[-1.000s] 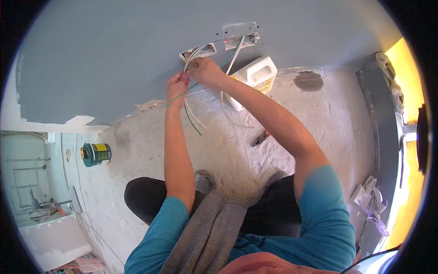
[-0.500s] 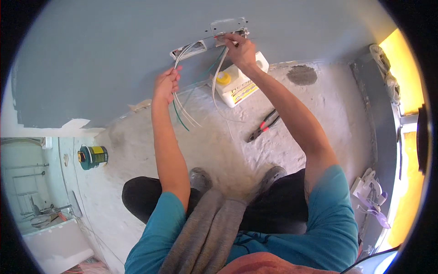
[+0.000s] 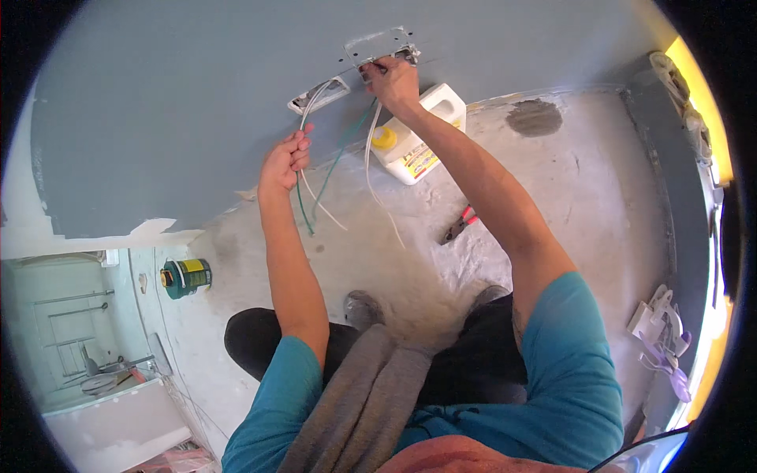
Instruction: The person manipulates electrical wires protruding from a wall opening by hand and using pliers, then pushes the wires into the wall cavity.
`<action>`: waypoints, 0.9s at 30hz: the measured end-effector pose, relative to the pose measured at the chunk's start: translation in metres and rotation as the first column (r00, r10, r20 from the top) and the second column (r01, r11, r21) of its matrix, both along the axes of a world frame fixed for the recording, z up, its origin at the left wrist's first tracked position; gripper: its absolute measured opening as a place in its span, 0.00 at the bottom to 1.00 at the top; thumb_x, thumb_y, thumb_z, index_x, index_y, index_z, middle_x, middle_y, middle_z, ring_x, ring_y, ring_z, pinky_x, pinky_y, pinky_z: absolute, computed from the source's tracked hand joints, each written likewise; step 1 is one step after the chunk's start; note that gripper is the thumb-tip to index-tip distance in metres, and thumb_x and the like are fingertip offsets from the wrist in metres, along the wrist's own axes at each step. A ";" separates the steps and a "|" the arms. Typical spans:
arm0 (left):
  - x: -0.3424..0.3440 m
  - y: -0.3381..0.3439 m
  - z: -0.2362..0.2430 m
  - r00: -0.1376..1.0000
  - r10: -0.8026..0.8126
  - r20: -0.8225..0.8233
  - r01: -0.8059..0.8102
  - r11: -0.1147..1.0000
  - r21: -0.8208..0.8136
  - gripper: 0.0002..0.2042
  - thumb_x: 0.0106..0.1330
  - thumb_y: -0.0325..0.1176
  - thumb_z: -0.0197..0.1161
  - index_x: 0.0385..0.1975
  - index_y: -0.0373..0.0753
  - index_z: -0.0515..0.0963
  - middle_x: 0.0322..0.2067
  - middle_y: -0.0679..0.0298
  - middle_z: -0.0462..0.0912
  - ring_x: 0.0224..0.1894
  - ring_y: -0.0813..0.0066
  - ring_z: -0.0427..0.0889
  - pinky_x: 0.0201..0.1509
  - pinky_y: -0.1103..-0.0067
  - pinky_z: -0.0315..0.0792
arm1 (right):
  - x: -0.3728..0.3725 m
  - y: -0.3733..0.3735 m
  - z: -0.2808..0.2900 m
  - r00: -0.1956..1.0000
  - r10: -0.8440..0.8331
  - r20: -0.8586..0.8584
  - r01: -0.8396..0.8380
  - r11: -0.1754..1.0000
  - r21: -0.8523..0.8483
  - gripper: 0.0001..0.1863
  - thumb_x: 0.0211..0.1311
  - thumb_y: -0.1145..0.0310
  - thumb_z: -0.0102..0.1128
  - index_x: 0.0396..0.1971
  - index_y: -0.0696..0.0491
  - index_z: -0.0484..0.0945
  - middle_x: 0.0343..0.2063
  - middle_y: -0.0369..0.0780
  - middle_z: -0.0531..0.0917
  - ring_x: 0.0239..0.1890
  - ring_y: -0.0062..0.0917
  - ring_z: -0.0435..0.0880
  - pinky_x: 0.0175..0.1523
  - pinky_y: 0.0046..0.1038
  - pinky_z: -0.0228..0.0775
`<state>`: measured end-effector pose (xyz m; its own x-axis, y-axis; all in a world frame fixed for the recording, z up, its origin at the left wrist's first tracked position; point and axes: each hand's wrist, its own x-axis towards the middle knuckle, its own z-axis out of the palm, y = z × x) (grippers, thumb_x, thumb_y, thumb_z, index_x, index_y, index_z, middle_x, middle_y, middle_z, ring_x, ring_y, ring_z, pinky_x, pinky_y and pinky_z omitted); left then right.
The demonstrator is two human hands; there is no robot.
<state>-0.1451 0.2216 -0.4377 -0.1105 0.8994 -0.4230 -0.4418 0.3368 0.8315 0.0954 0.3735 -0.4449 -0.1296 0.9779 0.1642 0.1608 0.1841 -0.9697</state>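
Observation:
My left hand (image 3: 285, 161) is closed around white wires (image 3: 319, 96) that come out of the left wall box (image 3: 334, 92). Below its fingers hang the ends of a white wire and a green wire. My right hand (image 3: 396, 85) reaches into the right wall box (image 3: 408, 55), its fingers bent inside the opening. What those fingers grip, if anything, is hidden. From beneath this box another white wire (image 3: 368, 158) droops to the floor, and a green wire (image 3: 347, 140) runs down toward the left.
A white jug with a yellow cap (image 3: 414, 154) stands against the wall below my right hand. Pliers with red handles (image 3: 457, 226) lie on the floor, partly behind my right forearm. A green container (image 3: 186, 277) is at the left. White-and-purple items (image 3: 662, 339) lie at the right.
The view has shifted slightly. My right hand has sunk deeper into the right box, its fingertips less visible. Fewer white wire ends hang below my left hand, and the pliers are more covered.

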 end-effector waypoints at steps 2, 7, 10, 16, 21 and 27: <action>0.005 0.003 0.001 1.000 0.003 -0.022 -0.003 1.000 -0.018 0.12 0.76 0.30 0.53 0.53 0.34 0.77 0.25 0.73 0.70 0.17 0.89 0.55 0.18 0.87 0.51 | 0.001 0.004 -0.007 0.998 -0.025 0.051 0.021 0.997 0.070 0.14 0.65 0.59 0.62 0.36 0.54 0.87 0.25 0.41 0.88 0.25 0.25 0.89 0.33 0.27 0.79; 0.029 -0.001 -0.023 0.704 0.296 -0.646 -0.076 0.935 0.346 0.11 0.76 0.33 0.55 0.51 0.41 0.81 0.25 0.75 0.70 0.20 0.90 0.57 0.21 0.87 0.51 | -0.003 0.009 -0.008 0.984 -0.119 0.132 0.101 0.985 0.139 0.13 0.61 0.59 0.65 0.33 0.54 0.88 0.23 0.43 0.87 0.24 0.31 0.88 0.34 0.31 0.78; 0.034 0.002 -0.029 0.719 0.321 -0.616 -0.098 0.925 0.367 0.11 0.76 0.33 0.56 0.51 0.40 0.81 0.24 0.75 0.70 0.21 0.91 0.58 0.22 0.87 0.51 | -0.006 0.006 -0.009 0.967 -0.186 0.171 0.131 0.948 0.291 0.12 0.60 0.59 0.66 0.33 0.53 0.88 0.23 0.44 0.86 0.24 0.35 0.86 0.33 0.33 0.78; 0.048 0.013 -0.003 0.821 0.130 -0.556 -0.107 0.991 0.074 0.11 0.76 0.34 0.55 0.51 0.42 0.82 0.23 0.75 0.70 0.20 0.89 0.59 0.20 0.86 0.53 | 0.002 0.011 -0.021 0.974 -0.195 0.118 0.156 0.947 0.280 0.11 0.60 0.61 0.66 0.35 0.52 0.88 0.24 0.44 0.87 0.25 0.36 0.86 0.33 0.33 0.77; 0.035 0.021 0.011 0.836 0.018 -0.549 -0.005 1.000 0.026 0.11 0.76 0.35 0.55 0.50 0.43 0.82 0.23 0.75 0.70 0.19 0.89 0.58 0.20 0.86 0.53 | 0.002 0.007 -0.012 0.996 -0.086 0.004 0.084 0.986 0.146 0.09 0.60 0.63 0.65 0.34 0.53 0.87 0.27 0.48 0.86 0.30 0.42 0.87 0.37 0.38 0.78; 0.031 0.017 0.007 0.801 0.032 -0.598 -0.019 0.999 0.029 0.11 0.75 0.34 0.56 0.50 0.43 0.82 0.24 0.75 0.70 0.20 0.89 0.60 0.21 0.86 0.55 | 0.001 -0.009 0.008 0.992 -0.049 -0.114 0.043 0.997 -0.057 0.09 0.62 0.67 0.64 0.35 0.56 0.87 0.23 0.43 0.87 0.24 0.25 0.87 0.31 0.28 0.77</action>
<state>-0.1142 0.2388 -0.4307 -0.3584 0.9004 -0.2466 0.1375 0.3122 0.9400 0.0962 0.3641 -0.4365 -0.0678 0.9902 0.1220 0.0540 0.1257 -0.9906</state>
